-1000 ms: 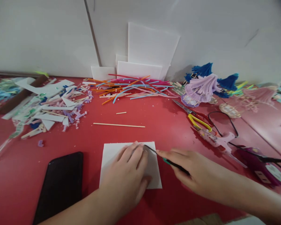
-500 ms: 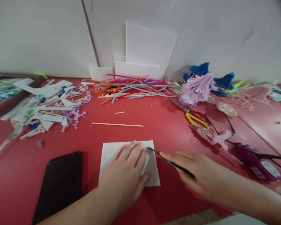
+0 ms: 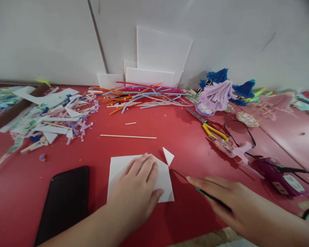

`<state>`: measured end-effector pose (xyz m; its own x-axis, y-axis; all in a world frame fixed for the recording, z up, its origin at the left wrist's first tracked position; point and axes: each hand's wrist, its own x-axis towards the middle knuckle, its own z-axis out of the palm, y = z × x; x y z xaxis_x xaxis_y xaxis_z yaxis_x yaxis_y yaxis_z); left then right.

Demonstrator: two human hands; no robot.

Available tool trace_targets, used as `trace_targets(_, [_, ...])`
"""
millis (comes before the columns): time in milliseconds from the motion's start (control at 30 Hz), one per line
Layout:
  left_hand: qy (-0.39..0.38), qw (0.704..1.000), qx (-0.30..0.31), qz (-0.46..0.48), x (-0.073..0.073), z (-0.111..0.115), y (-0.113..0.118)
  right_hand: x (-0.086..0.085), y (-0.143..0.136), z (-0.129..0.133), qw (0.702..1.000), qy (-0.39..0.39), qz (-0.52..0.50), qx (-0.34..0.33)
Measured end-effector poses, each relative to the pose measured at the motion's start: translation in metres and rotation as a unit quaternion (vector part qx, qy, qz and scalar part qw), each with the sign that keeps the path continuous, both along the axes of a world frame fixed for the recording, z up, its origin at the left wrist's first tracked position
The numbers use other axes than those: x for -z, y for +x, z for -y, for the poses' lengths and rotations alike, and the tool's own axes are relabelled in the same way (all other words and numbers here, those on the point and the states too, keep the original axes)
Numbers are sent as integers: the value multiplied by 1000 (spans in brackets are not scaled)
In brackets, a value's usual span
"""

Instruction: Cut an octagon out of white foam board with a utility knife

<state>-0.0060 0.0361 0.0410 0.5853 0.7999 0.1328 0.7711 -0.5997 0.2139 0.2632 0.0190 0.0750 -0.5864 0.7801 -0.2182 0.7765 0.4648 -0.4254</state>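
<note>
White five-sided board (image 3: 118,169) | beneath left hand (image 3: 136,187), fingers extended flat | right hand (image 3: 228,195) closed round slim black-handled knife (image 3: 212,198)

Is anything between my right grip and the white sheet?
Only the knife your right grip holds, its tip beside the sheet at its right edge; the white triangle lies just beyond the tip.

This looks like a craft workspace, though whether in a home or a workshop cannot be told. A red table (image 3: 170,130) meets a pale wall (image 3: 54,41); pipe cleaners (image 3: 154,92) heap at centre back, scraps (image 3: 51,129) litter the left, a glue gun (image 3: 238,151) and fuzzy handmade models (image 3: 218,94) sit at right, and a trimmed sheet (image 3: 166,181) lies lower centre.
</note>
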Motion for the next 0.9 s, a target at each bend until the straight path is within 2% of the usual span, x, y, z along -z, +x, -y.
trace_targets(133, [-5,1000,-16,-21,-4,0,0,-2,2,5,999,12,-20,28])
trace_targets(333, [14,990,-67,-120,-19,8,9,2,-14,0,989,13,-109,98])
trace_targets(633, [126,972,-87,-179,-19,22,9,6,-40,-15,986,-18,-150,69])
trace_targets(700, [131,974,-65,-172,-19,21,7,4,-43,-19,986,-24,-152,59])
trace_targets(833, [114,984,45,-132,-14,17,8,2,-48,-26,989,-32,-141,38])
trace_targets(900, [96,986,62,-118,-10,14,8,2,-51,-28,991,-38,-127,35])
